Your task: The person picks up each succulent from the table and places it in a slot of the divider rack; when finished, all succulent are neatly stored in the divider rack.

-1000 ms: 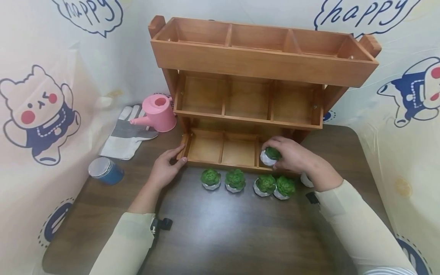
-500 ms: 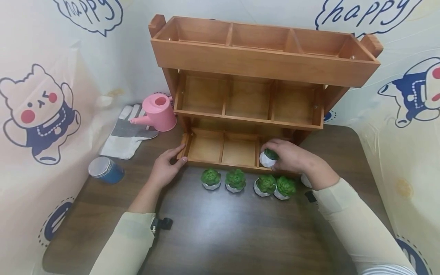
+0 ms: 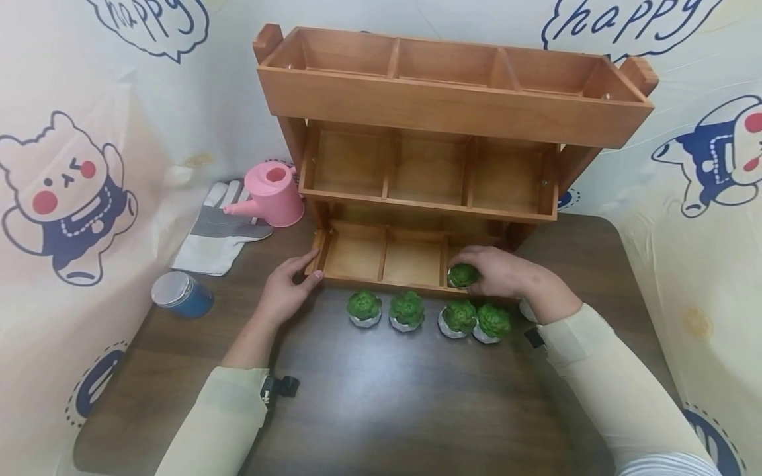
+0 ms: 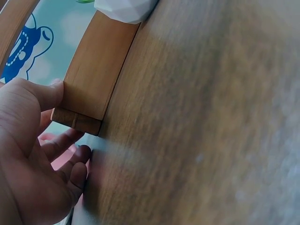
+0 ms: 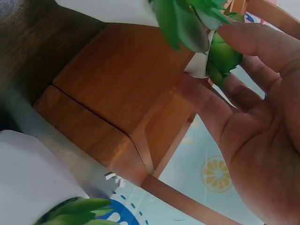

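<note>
A three-tier wooden planter stand point(image 3: 455, 99) has its trays divided into compartments. My left hand point(image 3: 284, 291) grips the left end of its bottom tray point(image 4: 96, 75), with the thumb at the front board and fingers behind the end. In the bottom tray's right compartment, my right hand point(image 3: 503, 272) holds a small potted succulent point(image 3: 462, 275) between thumb and fingers; the hand covers part of it. The right wrist view shows the same succulent point(image 5: 222, 56) with a bit of its white pot. Several more potted succulents point(image 3: 407, 311) stand in a row before the tray.
A pink watering can point(image 3: 274, 197) and grey-white gloves point(image 3: 217, 231) lie left of the stand, with a blue jar point(image 3: 182, 295) nearer. Another white pot point(image 3: 527, 311) is partly hidden below the right wrist. Printed cloth hangs around the brown table point(image 3: 381, 410).
My right hand has lowered the potted succulent into the bottom tray's right compartment, and its white pot has dropped behind the front board. My left hand has stayed at the tray's end.
</note>
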